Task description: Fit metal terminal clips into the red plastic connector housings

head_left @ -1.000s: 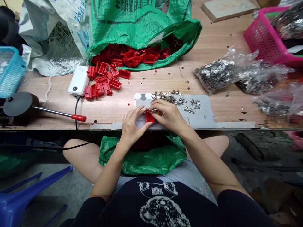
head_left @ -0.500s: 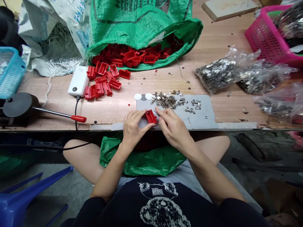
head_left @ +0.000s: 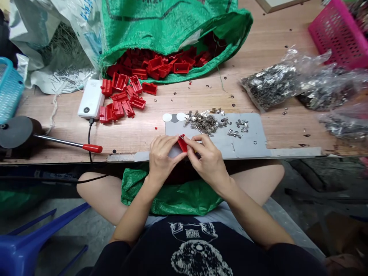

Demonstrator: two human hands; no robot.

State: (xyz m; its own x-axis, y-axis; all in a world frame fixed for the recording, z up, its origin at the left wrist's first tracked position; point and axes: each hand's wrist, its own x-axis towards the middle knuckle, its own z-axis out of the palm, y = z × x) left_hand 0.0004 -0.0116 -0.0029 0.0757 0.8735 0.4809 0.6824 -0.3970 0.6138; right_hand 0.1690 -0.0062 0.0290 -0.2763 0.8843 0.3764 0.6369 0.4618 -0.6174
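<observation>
My left hand (head_left: 163, 154) grips a small red plastic box (head_left: 182, 143) between thumb and fingers, its hollow side facing up, at the table's front edge. My right hand (head_left: 207, 158) is closed, with its fingertips at the box's right side and upper rim. A dark and yellowish bit shows under the right fingers, too small to name. A bit of metal shows at the upper end of the box. Just beyond the hands, a pile of small metal clips (head_left: 203, 122) lies on a grey mat (head_left: 250, 134).
A green woven sack (head_left: 172, 34) spills red boxes (head_left: 120, 100) at the back left. A white power bank (head_left: 91, 99) and a red-handled lever (head_left: 92, 148) stand left. Bags of metal parts (head_left: 271, 85) and a pink basket (head_left: 339, 36) are right. Green sacking (head_left: 184, 197) covers my lap.
My right hand has moved left onto the red box, its fingertips now touching the rim. The box has tilted slightly in my left hand. The whole view has shifted a little.
</observation>
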